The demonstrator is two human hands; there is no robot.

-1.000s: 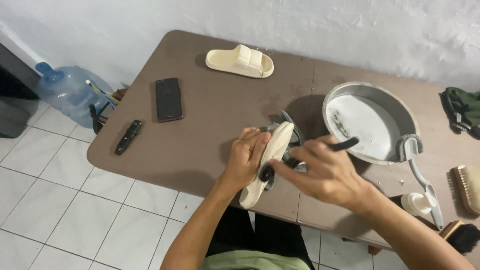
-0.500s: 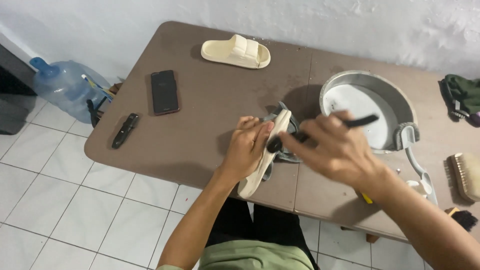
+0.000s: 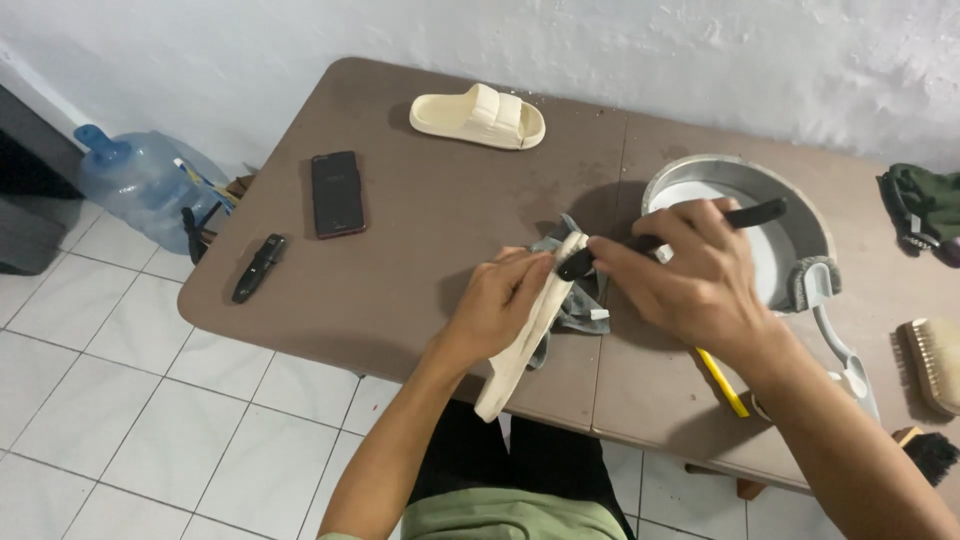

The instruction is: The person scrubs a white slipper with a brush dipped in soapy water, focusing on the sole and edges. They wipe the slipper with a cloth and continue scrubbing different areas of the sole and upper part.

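**Scrubbing one cream slide sandal over the table edge, its pair waiting up top**

Far left of the frame there's a blue water jug [image 3: 140, 180] on the tiled floor, just off the corner of the brown table [image 3: 400, 290]. On the table's left part you get a small black folded tool [image 3: 259, 267] near the edge and a black phone [image 3: 336, 193] lying flat a bit further in. Top middle sits a cream sandal [image 3: 478, 117], sole down, well apart from the action.

Center frame is where the work is. The left hand [image 3: 497, 305] is wrapped around the other cream sandal [image 3: 520, 345], holding it on its side with one end hanging out past the near table edge. A grey rag [image 3: 580, 305] lies under and behind it. The right hand [image 3: 690, 280] is closed around a black-handled brush [image 3: 660, 240], its head pressed against the top end of the held sandal; the handle points up toward the metal basin [image 3: 800, 215] right of center.

Further right: a grey long-handled brush [image 3: 825, 310] leaning at the basin's rim, a yellow stick-like thing [image 3: 722, 383] poking out under the right forearm, a wooden brush [image 3: 933, 365] at the right edge, and a dark green bundle [image 3: 920, 205] in the upper right.

Progress-wise, my guess is it's mid-way at best. The brush is only at one end of this sandal, and I can't tell how clean it is. The second one looks untouched, so likely still to do.
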